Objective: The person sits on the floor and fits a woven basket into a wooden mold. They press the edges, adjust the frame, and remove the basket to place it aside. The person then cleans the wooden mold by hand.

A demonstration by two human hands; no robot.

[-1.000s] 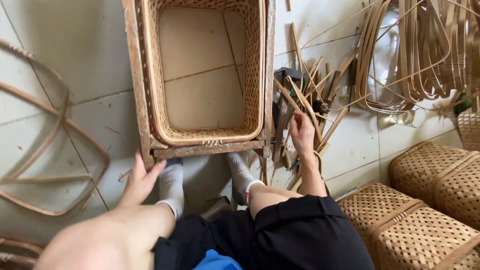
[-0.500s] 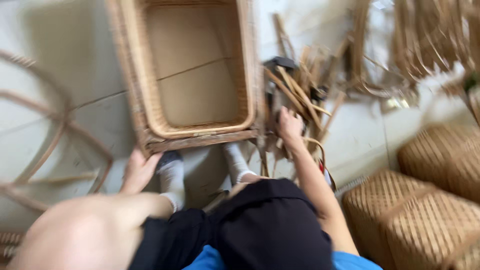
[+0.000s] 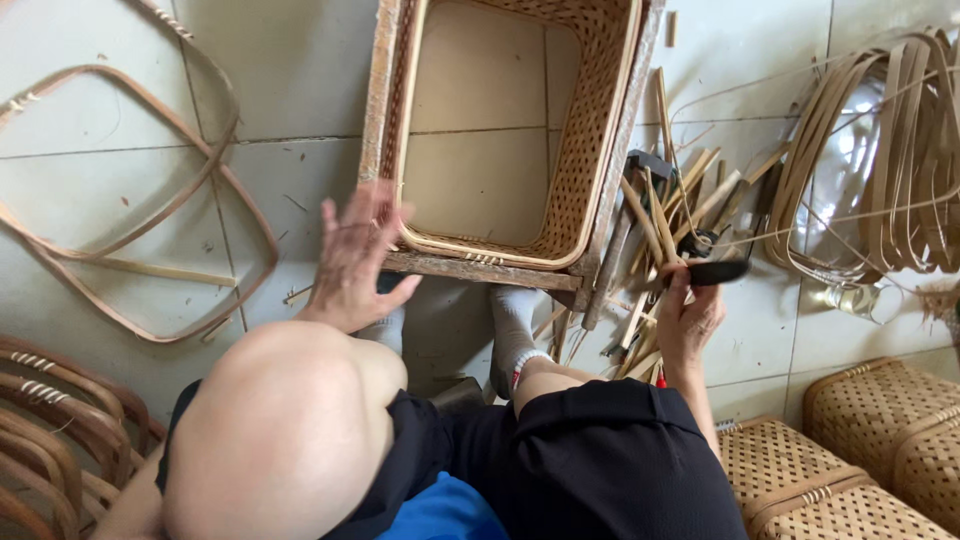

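A bottomless woven rattan basket frame (image 3: pixel 590 130) in a wooden rim stands on the tiled floor in front of my feet. My left hand (image 3: pixel 355 260) hovers open, fingers spread, just at the frame's near left corner. My right hand (image 3: pixel 688 315) is lifted beside the frame's right side and grips a tool with a dark handle (image 3: pixel 712 272), held over a pile of bamboo sticks and tools (image 3: pixel 660 210). My knees and grey socks (image 3: pixel 512 325) show below.
Bent rattan hoops (image 3: pixel 120 250) lie on the floor at left, and more stacked ones (image 3: pixel 50 420) at bottom left. Coils of split cane (image 3: pixel 870 170) sit at right. Finished woven baskets (image 3: pixel 850 470) stand at bottom right.
My right hand has lifted out of the stick pile holding a dark-handled tool. My left hand has risen from beside my knee toward the frame's corner.
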